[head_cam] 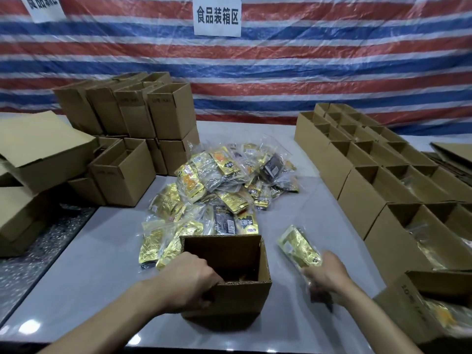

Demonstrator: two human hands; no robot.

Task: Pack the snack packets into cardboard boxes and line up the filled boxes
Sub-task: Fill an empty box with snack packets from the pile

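Far left: big flat cartons (38,149) stacked at the table edge. Next to them, a two-high stack of empty boxes (143,116), open tops up, against the striped tarp (281,72).

My left hand (189,279) is on the open box (229,292) right in front of me, at its near-left corner. Fingers are curled over the rim into the box, thumb on the outside wall, a firm grip. The box sits upright on the grey table (89,251). Inside is mostly dark and I can't tell what's at the bottom.

Just behind that box, centre table: loose pile of snack packets (224,182), gold and black, many in clear bags. The nearest ones touch the box's far wall. White sign (217,16) is on the tarp above.

My right hand (329,274) is to the right of the box and clear of it. Fingers are wrapped round the lower end of a gold packet (298,249) in a clear sleeve, with the packet angled up and left towards the pile. The hand is motion-blurred, so exact finger placement is unclear.

Right side: rows of open boxes (362,175) lined up along the table edge, the nearest showing packets inside. Near-right corner: one more box (408,302) with gold packets visible.
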